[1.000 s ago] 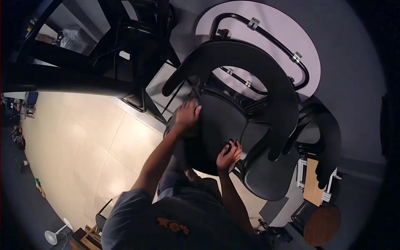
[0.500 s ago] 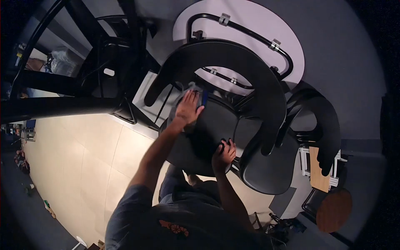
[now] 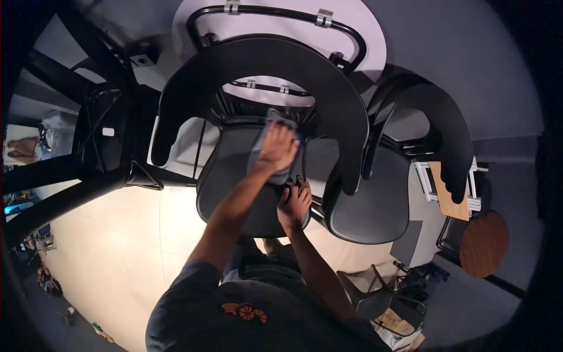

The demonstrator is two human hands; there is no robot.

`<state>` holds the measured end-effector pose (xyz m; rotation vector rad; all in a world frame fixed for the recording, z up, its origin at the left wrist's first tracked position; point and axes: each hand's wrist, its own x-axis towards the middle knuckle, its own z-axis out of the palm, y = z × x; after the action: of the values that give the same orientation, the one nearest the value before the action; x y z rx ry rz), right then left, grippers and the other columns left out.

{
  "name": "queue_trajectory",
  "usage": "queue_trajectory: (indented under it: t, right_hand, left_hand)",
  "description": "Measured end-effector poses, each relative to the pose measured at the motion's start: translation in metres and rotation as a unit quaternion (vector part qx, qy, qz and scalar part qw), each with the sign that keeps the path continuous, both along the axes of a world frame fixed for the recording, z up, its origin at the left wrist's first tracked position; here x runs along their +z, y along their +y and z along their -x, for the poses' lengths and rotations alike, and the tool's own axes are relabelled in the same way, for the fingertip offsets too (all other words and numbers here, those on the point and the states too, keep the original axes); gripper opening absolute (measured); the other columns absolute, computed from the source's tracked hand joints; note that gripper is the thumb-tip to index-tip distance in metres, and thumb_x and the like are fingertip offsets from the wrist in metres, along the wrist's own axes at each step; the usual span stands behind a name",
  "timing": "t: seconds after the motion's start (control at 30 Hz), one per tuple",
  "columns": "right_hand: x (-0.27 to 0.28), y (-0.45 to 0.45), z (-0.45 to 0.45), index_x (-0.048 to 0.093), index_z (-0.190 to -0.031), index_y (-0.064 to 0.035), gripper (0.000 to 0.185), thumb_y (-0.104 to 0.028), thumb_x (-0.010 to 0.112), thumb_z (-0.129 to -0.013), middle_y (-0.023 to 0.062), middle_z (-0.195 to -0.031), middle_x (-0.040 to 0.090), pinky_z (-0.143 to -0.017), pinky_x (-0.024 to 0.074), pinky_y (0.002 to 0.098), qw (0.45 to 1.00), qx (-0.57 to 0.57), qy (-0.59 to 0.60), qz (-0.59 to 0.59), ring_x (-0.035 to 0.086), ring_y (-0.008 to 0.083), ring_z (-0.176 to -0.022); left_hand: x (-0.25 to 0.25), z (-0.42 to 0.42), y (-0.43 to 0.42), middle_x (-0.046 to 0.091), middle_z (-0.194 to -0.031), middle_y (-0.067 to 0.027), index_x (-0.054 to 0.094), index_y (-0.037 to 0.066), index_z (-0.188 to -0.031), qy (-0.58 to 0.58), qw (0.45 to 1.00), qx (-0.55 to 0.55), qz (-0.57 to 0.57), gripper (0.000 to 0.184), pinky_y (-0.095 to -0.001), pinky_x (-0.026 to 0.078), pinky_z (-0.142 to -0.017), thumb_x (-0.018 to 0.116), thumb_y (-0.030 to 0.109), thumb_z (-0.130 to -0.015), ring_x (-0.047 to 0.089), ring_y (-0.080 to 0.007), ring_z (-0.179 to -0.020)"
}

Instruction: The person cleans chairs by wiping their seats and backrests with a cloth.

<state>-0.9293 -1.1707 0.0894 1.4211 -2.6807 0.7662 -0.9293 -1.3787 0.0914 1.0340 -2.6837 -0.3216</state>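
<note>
A black chair with a curved backrest (image 3: pixel 264 56) stands in front of me. My left hand (image 3: pixel 278 148) lies with its palm down on a grey cloth (image 3: pixel 258 154), pressing it against the chair's black seat (image 3: pixel 226 170). The cloth is partly hidden under the hand, and a bit of blue shows beside the fingers. At the seat's right edge, my right hand (image 3: pixel 295 203) has its fingers curled on the chair. Small dark shapes at its fingertips are too unclear to name.
To the right stands a second black chair (image 3: pixel 369 199). A round pale tabletop with a black tube frame (image 3: pixel 378 44) leans behind the chairs. Black furniture legs (image 3: pixel 76 193) fill the left. A brown round top (image 3: pixel 484 243) and a light wooden board (image 3: pixel 448 190) are further right.
My left hand has moved with the cloth across the seat toward its right side. My right hand keeps to the seat edge. The view has shifted, so the chairs appear further left.
</note>
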Motion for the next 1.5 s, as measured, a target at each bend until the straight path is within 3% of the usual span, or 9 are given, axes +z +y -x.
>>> queue_trajectory:
  t: [0.13, 0.43, 0.6, 0.97, 1.1, 1.2, 1.27, 1.3, 1.5]
  right_hand:
    - [-0.007, 0.003, -0.002, 0.062, -0.133, -0.0096, 0.032, -0.023, 0.057, -0.104, 0.0171, -0.151, 0.055, -0.115, 0.0410, 0.0537, 0.999, -0.016, -0.027, 0.008, 0.050, 0.0423, -0.142]
    - [0.010, 0.000, -0.001, 0.064, -0.132, -0.0084, 0.032, -0.023, 0.057, -0.104, 0.0164, -0.147, 0.059, -0.113, 0.0420, 0.0539, 0.998, 0.014, -0.029, 0.045, 0.053, 0.0415, -0.139]
    - [0.020, 0.000, -0.002, 0.063, -0.130, -0.0068, 0.030, -0.020, 0.057, -0.104, 0.0159, -0.147, 0.059, -0.116, 0.0399, 0.0521, 0.999, 0.018, -0.025, 0.032, 0.053, 0.0414, -0.139]
    - [0.004, 0.002, -0.005, 0.065, -0.130, -0.0103, 0.029, -0.020, 0.059, -0.103, 0.0160, -0.147, 0.058, -0.114, 0.0401, 0.0529, 0.999, 0.037, -0.007, 0.035, 0.052, 0.0419, -0.139]
    - [0.008, 0.003, -0.002, 0.064, -0.130, -0.0125, 0.028, -0.019, 0.060, -0.103, 0.0144, -0.150, 0.056, -0.116, 0.0371, 0.0506, 0.998, 0.048, -0.020, 0.039, 0.050, 0.0399, -0.140]
    - [0.008, 0.003, -0.004, 0.064, -0.130, -0.0130, 0.027, -0.018, 0.060, -0.103, 0.0137, -0.151, 0.055, -0.116, 0.0361, 0.0498, 0.998, 0.055, -0.012, 0.028, 0.050, 0.0387, -0.141]
    - [0.006, 0.002, -0.003, 0.063, -0.130, -0.0135, 0.027, -0.017, 0.060, -0.103, 0.0131, -0.152, 0.054, -0.116, 0.0352, 0.0489, 0.999, 0.049, -0.001, 0.022, 0.050, 0.0374, -0.141]
    - [0.004, -0.001, -0.003, 0.063, -0.130, -0.0135, 0.027, -0.017, 0.060, -0.103, 0.0131, -0.152, 0.054, -0.116, 0.0352, 0.0489, 0.998, 0.060, 0.001, 0.023, 0.050, 0.0374, -0.141]
    - [0.000, 0.000, -0.003, 0.063, -0.130, -0.0140, 0.028, -0.015, 0.060, -0.103, 0.0127, -0.152, 0.053, -0.117, 0.0337, 0.0479, 0.998, 0.054, 0.006, 0.027, 0.049, 0.0353, -0.141]
  left_hand:
    - [-0.016, 0.026, 0.028, 0.059, -0.147, -0.0197, 0.060, -0.002, -0.142, 0.075, 0.996, -0.036, 0.038, 0.055, -0.0546, 0.025, -0.130, 0.053, 0.037, -0.104, 0.049, -0.0398, -0.143]
    - [0.016, -0.161, -0.010, 0.049, -0.163, -0.0200, 0.048, 0.004, -0.159, 0.064, 0.991, 0.079, 0.089, 0.062, -0.0531, 0.029, -0.128, 0.052, 0.037, -0.106, 0.046, -0.0409, -0.150]
    - [0.018, -0.215, 0.056, 0.050, -0.160, -0.0234, 0.041, 0.002, -0.162, 0.015, 0.971, 0.230, -0.069, 0.071, -0.0526, 0.044, -0.117, 0.049, 0.048, -0.108, 0.051, -0.0432, -0.144]
    - [-0.010, -0.174, -0.038, 0.066, -0.134, -0.0253, 0.056, 0.000, -0.140, -0.048, 0.870, 0.381, -0.310, 0.063, -0.0513, 0.054, -0.099, 0.051, 0.053, -0.108, 0.067, -0.0419, -0.120]
    - [0.017, -0.238, 0.059, 0.066, -0.137, -0.0265, 0.059, 0.000, -0.139, 0.114, 0.960, 0.253, 0.040, 0.056, -0.0487, 0.055, -0.097, 0.049, 0.048, -0.111, 0.067, -0.0443, -0.117]
    - [0.022, -0.273, 0.130, 0.067, -0.137, -0.0239, 0.058, -0.002, -0.143, 0.145, 0.926, 0.344, -0.047, 0.056, -0.0447, 0.052, -0.104, 0.050, 0.043, -0.111, 0.067, -0.0358, -0.121]
    - [-0.021, -0.282, 0.165, 0.068, -0.135, -0.0179, 0.059, 0.000, -0.144, 0.401, 0.741, 0.465, -0.271, 0.055, -0.0403, 0.051, -0.102, 0.047, 0.044, -0.113, 0.066, -0.0295, -0.117]
    - [-0.037, -0.283, 0.166, 0.068, -0.135, -0.0179, 0.059, 0.000, -0.144, 0.406, 0.736, 0.471, -0.268, 0.055, -0.0403, 0.051, -0.102, 0.047, 0.044, -0.113, 0.066, -0.0295, -0.117]
    - [-0.091, -0.299, 0.150, 0.065, -0.132, -0.0156, 0.057, 0.000, -0.145, 0.697, 0.242, 0.487, -0.467, 0.057, -0.0379, 0.047, -0.103, 0.041, 0.046, -0.115, 0.059, -0.0262, -0.115]
